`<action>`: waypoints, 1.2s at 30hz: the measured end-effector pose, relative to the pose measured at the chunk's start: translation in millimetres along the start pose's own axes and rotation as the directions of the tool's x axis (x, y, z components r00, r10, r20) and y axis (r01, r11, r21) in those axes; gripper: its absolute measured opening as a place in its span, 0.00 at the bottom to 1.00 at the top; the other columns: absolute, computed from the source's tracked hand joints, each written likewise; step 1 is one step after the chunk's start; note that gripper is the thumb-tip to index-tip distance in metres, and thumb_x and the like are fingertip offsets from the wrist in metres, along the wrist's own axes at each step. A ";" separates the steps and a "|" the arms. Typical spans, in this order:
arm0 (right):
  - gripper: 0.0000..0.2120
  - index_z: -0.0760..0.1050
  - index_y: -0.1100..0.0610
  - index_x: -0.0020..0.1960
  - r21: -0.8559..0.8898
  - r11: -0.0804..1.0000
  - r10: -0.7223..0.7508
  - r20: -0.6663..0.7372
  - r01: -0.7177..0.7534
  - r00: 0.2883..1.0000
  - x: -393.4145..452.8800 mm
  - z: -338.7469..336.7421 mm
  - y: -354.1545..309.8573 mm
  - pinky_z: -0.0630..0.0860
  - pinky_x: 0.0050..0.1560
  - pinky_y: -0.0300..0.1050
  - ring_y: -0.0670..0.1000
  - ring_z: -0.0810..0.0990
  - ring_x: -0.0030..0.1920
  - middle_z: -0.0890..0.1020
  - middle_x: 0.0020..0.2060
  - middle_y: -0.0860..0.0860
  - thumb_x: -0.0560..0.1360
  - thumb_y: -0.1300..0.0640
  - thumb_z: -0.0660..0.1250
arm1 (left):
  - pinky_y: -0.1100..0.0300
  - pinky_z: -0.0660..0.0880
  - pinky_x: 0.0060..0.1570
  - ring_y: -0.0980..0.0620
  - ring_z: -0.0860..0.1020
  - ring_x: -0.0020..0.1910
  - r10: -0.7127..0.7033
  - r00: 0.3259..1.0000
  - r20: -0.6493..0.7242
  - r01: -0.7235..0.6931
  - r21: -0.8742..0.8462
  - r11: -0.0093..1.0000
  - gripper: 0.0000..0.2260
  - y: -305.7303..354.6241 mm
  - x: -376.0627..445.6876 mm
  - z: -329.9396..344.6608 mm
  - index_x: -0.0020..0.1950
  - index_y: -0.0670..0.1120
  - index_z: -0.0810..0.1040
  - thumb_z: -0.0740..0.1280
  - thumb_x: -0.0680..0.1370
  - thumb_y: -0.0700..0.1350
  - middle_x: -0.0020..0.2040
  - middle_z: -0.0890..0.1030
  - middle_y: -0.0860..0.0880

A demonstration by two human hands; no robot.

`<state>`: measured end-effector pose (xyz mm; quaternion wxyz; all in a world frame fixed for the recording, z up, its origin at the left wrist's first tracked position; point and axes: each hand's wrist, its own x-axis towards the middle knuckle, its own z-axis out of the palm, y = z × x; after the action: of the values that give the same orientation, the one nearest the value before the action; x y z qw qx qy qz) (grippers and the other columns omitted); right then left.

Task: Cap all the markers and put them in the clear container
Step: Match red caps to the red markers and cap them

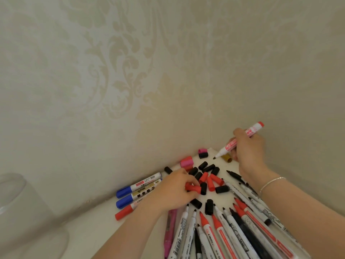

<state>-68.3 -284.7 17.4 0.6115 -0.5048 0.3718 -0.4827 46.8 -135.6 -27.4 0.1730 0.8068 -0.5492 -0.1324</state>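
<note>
My right hand (249, 146) grips an uncapped red-and-white marker (240, 140), tip pointing down-left above the table corner. My left hand (174, 189) pinches a red cap (192, 187) at the edge of a heap of loose black and red caps (207, 176). Several uncapped markers (220, 228) fan out toward me below the caps. Capped markers with blue caps and one with a red cap (134, 195) lie to the left, partly under my left wrist. The clear container (13, 200) stands blurred at the far left.
The white table (89, 230) fits into a corner of patterned wallpaper. Pink caps (186, 161) and a gold cap (226, 158) lie near the wall. A pink marker (170, 232) lies under my left forearm. A silver bracelet (271, 182) circles my right wrist.
</note>
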 end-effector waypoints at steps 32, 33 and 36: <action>0.08 0.72 0.59 0.40 0.141 0.970 -0.201 0.011 0.198 0.979 -7.5 3.0 -3.6 0.74 0.27 0.40 0.47 0.75 0.24 0.77 0.27 0.54 0.76 0.60 0.67 | 0.53 0.66 0.61 0.49 0.73 0.56 0.078 0.966 -0.246 0.015 0.357 0.934 0.11 41.7 57.1 25.6 0.60 0.47 0.76 0.59 0.81 0.46 0.53 0.79 0.48; 0.07 0.72 0.59 0.40 0.165 0.967 -0.199 0.012 0.194 0.980 -8.1 2.5 -4.8 0.75 0.28 0.39 0.48 0.76 0.25 0.78 0.28 0.55 0.76 0.60 0.68 | 0.56 0.68 0.60 0.51 0.75 0.53 0.039 0.950 -0.310 0.025 0.199 0.980 0.12 41.6 56.5 23.4 0.62 0.48 0.76 0.60 0.81 0.46 0.52 0.79 0.50; 0.08 0.72 0.60 0.38 0.222 0.961 -0.171 0.021 0.163 0.985 -10.1 0.7 -6.4 0.75 0.27 0.40 0.49 0.77 0.24 0.79 0.26 0.53 0.76 0.61 0.67 | 0.67 0.72 0.44 0.60 0.76 0.43 -0.317 0.910 -0.266 0.112 -0.578 0.808 0.10 42.4 54.5 6.4 0.57 0.48 0.80 0.61 0.80 0.42 0.46 0.79 0.54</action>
<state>-71.7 -275.0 23.5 0.6278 -0.4733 0.2601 -0.5605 28.4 -201.5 -16.5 0.4759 0.7906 -0.3515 -0.1579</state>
